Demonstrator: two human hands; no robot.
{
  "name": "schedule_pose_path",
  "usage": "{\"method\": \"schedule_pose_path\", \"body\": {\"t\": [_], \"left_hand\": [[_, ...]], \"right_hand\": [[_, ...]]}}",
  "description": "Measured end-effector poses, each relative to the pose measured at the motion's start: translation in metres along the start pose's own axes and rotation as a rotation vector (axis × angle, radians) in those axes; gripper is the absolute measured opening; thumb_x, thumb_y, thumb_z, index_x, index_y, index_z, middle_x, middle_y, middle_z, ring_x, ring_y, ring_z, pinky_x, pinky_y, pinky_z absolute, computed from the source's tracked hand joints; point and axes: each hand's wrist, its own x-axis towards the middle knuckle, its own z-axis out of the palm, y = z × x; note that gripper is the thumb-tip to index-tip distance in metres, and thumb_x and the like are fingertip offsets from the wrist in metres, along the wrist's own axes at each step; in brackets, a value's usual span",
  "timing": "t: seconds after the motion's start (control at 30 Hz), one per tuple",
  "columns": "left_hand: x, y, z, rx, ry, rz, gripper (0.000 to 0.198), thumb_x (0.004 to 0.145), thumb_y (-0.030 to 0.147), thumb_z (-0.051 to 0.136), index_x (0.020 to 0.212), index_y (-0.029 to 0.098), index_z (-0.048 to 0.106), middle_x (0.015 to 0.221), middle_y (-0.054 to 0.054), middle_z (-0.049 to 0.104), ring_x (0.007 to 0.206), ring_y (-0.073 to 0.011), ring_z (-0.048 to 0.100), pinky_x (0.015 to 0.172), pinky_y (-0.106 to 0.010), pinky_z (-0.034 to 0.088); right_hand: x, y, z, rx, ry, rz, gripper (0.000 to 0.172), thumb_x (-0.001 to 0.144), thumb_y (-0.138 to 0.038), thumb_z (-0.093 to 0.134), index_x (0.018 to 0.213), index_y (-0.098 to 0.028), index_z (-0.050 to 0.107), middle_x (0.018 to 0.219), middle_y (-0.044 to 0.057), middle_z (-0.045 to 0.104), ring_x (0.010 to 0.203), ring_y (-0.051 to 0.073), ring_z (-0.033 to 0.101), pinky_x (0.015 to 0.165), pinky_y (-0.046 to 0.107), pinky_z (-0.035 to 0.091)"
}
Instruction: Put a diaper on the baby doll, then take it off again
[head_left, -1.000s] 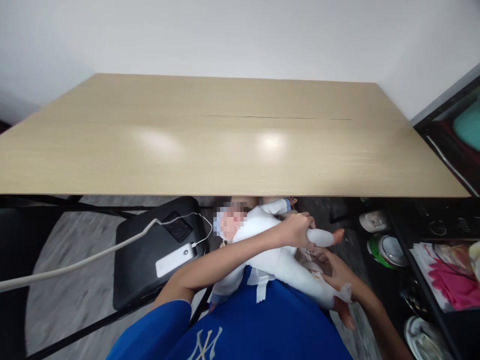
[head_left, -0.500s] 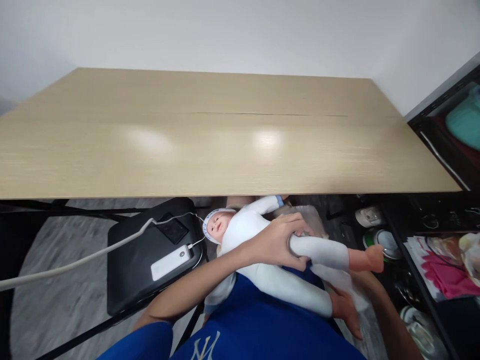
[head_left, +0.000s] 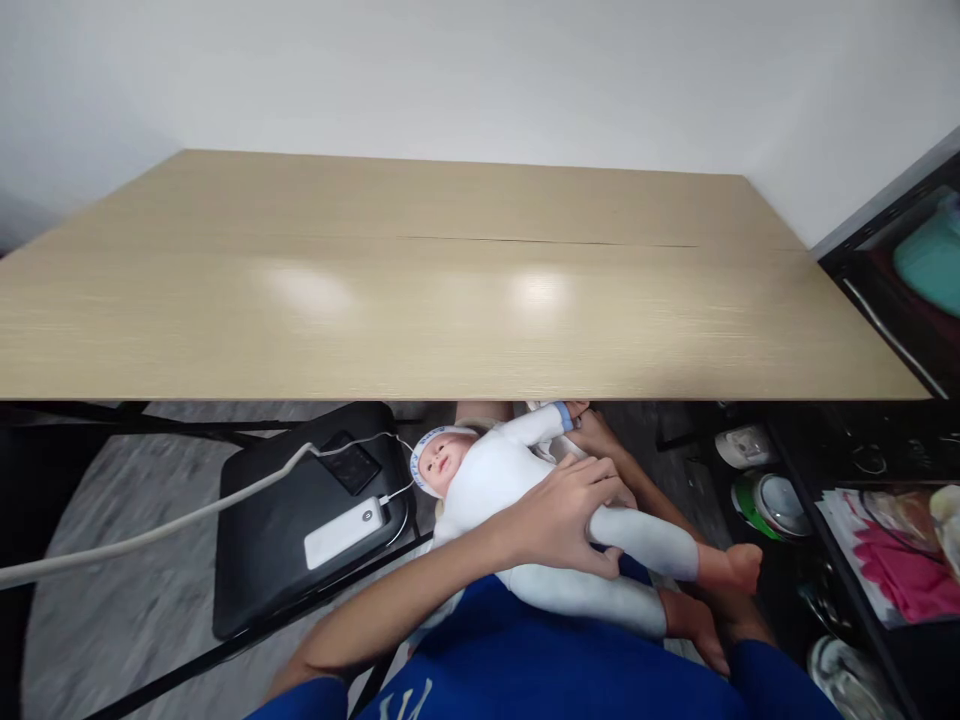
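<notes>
A baby doll [head_left: 487,470] in a white suit and a printed headband lies across my lap, face up, its head to the left. My left hand [head_left: 577,510] is closed round the doll's upper leg near the hip, thumb below and fingers above. Beyond the doll, close to the table edge, my right hand [head_left: 592,432] is beside the doll's raised hand, its fingers curled and partly hidden. Some crumpled white material [head_left: 566,450] shows next to it; whether it is in my fingers is unclear.
The wooden table [head_left: 450,320] overhangs my lap. On the left, a black stool [head_left: 270,560] bears a white power bank [head_left: 345,532], a phone [head_left: 349,463] and cables. Cans [head_left: 772,505] and a pink cloth [head_left: 900,570] are on the dark shelf unit at right.
My right hand has moved from behind the doll's feet up to beside its raised hand. The translucent plastic near the legs is out of sight. My left hand keeps its hold.
</notes>
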Motion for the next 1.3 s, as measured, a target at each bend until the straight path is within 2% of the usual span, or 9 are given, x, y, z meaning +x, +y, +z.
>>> {"method": "schedule_pose_path", "body": {"t": [0.17,0.3,0.43,0.53,0.7,0.9,1.07,1.13,1.3], "left_hand": [[-0.002,-0.001,0.007,0.085,-0.058,-0.002,0.049,0.080,0.040,0.083,0.122,0.019,0.070,0.118,-0.008,0.068,0.107,-0.0283,0.066,0.101,-0.043,0.048],[0.000,-0.001,0.009,0.129,-0.084,0.020,0.044,0.079,0.044,0.083,0.114,0.019,0.070,0.113,-0.008,0.067,0.101,-0.0275,0.064,0.096,-0.042,0.048],[0.000,0.000,0.011,0.160,-0.108,0.034,0.044,0.080,0.045,0.082,0.113,0.018,0.070,0.110,-0.008,0.066,0.101,-0.0278,0.063,0.095,-0.042,0.047],[-0.001,0.000,0.013,0.186,-0.119,0.039,0.048,0.081,0.048,0.081,0.118,0.019,0.071,0.115,-0.010,0.066,0.105,-0.0296,0.062,0.097,-0.042,0.048],[-0.005,0.002,0.018,0.190,-0.111,0.084,0.053,0.083,0.045,0.080,0.129,0.018,0.072,0.124,-0.012,0.066,0.116,-0.0338,0.062,0.113,-0.049,0.047],[-0.041,0.014,0.015,0.101,0.010,0.022,0.051,0.105,0.045,0.068,0.151,0.025,0.061,0.153,-0.014,0.063,0.139,-0.0337,0.058,0.121,-0.048,0.046],[-0.128,-0.009,0.030,0.133,0.663,-0.419,0.017,0.109,0.036,0.060,0.123,0.027,0.065,0.135,-0.012,0.068,0.131,-0.0305,0.063,0.115,-0.050,0.051],[-0.163,-0.028,0.040,0.110,0.830,-0.688,0.033,0.105,0.052,0.063,0.122,0.024,0.063,0.132,-0.014,0.068,0.131,-0.0349,0.063,0.116,-0.058,0.051],[-0.206,-0.060,0.057,-0.482,0.667,-1.088,0.087,0.084,0.090,0.066,0.136,0.020,0.066,0.145,-0.019,0.073,0.142,-0.0432,0.066,0.121,-0.059,0.052]], "right_hand": [[0.008,0.024,0.010,-0.043,0.072,0.134,0.027,0.098,-0.040,0.074,0.099,-0.014,0.076,0.089,0.006,0.076,0.099,0.030,0.076,0.082,0.033,0.056],[-0.020,0.045,0.017,-0.044,0.207,0.134,0.036,0.098,-0.054,0.067,0.108,-0.020,0.073,0.107,0.009,0.076,0.102,0.027,0.073,0.094,0.039,0.057],[-0.054,0.054,0.017,-0.032,0.359,0.087,0.061,0.099,-0.062,0.061,0.143,-0.020,0.064,0.139,0.017,0.069,0.124,0.034,0.070,0.110,0.052,0.055],[-0.067,0.048,0.012,-0.077,0.478,-0.068,0.067,0.101,-0.058,0.064,0.156,-0.021,0.057,0.151,0.020,0.064,0.139,0.040,0.061,0.121,0.060,0.047],[-0.038,0.015,0.008,-0.175,0.174,-0.433,0.057,0.102,-0.028,0.068,0.158,-0.026,0.060,0.164,0.013,0.060,0.152,0.032,0.054,0.130,0.053,0.042],[0.002,-0.032,0.010,-0.357,-0.057,-0.432,0.047,0.095,-0.012,0.070,0.141,-0.018,0.073,0.150,0.016,0.070,0.146,0.032,0.059,0.130,0.052,0.040],[-0.012,-0.054,0.002,-0.387,-0.082,-0.455,0.029,0.101,-0.020,0.072,0.129,-0.016,0.077,0.142,0.019,0.071,0.143,0.034,0.061,0.118,0.048,0.052],[-0.019,-0.059,-0.001,-0.388,-0.088,-0.448,0.029,0.103,-0.022,0.071,0.131,-0.017,0.076,0.143,0.018,0.071,0.138,0.034,0.066,0.115,0.048,0.055],[-0.025,-0.067,-0.011,-0.311,-0.137,-0.445,0.034,0.104,-0.026,0.071,0.137,-0.018,0.075,0.139,0.014,0.071,0.121,0.030,0.073,0.106,0.041,0.058]]}}
